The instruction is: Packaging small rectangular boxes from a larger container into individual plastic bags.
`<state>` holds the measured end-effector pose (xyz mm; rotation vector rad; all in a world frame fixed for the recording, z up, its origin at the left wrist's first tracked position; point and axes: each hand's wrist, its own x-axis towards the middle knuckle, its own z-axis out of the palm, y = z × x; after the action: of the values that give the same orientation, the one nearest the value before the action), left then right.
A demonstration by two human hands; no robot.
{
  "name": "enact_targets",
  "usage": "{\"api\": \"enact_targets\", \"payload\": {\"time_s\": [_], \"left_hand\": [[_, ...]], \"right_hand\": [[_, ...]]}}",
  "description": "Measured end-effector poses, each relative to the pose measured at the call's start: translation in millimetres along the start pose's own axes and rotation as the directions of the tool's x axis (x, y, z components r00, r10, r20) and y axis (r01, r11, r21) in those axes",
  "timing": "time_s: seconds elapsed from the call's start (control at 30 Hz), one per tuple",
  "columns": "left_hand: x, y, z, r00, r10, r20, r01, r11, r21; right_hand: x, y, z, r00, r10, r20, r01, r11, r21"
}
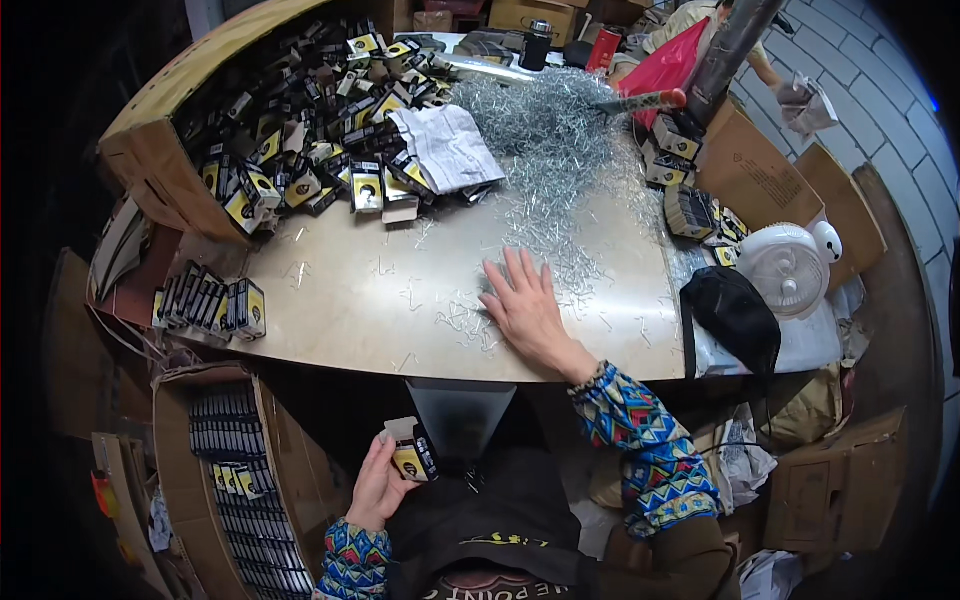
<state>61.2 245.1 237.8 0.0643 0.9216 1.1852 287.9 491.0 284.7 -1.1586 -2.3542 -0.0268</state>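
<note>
My left hand (372, 488) grips a small black and yellow cardboard box (410, 458) below the table edge, its top flap standing up. What is inside the box cannot be seen. My right hand (527, 310) lies on the pale tabletop (340, 325) with fingers spread, touching loose thin silvery metal pieces that look like small nails or screws. A large heap of these metal pieces (545, 130) rises beyond it, trailing down towards my fingers. More of them are scattered to the left of the hand and near the front edge.
Many similar small boxes (290, 120) are piled at the back left, partly under a crumpled white sheet (445, 148). A carton (270, 480) at lower left holds rows of boxes. A white fan (783, 270) and black cloth item (733, 315) sit right. Another person's arm (762, 65) shows behind.
</note>
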Motion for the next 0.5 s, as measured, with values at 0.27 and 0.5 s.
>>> {"api": "enact_targets", "payload": {"time_s": [0.27,0.5], "left_hand": [[15.9,-41.1,-37.0,0.963,0.065,-0.263,0.055,0.903,0.426],[26.3,-71.9,0.8,0.994,-0.051,-0.1,0.081,0.939,0.334]], "right_hand": [[12.3,6.0,10.9,0.996,0.004,0.09,-0.026,0.967,0.252],[-11.6,-86.3,25.9,0.998,-0.052,0.041,0.045,0.984,0.17]]}}
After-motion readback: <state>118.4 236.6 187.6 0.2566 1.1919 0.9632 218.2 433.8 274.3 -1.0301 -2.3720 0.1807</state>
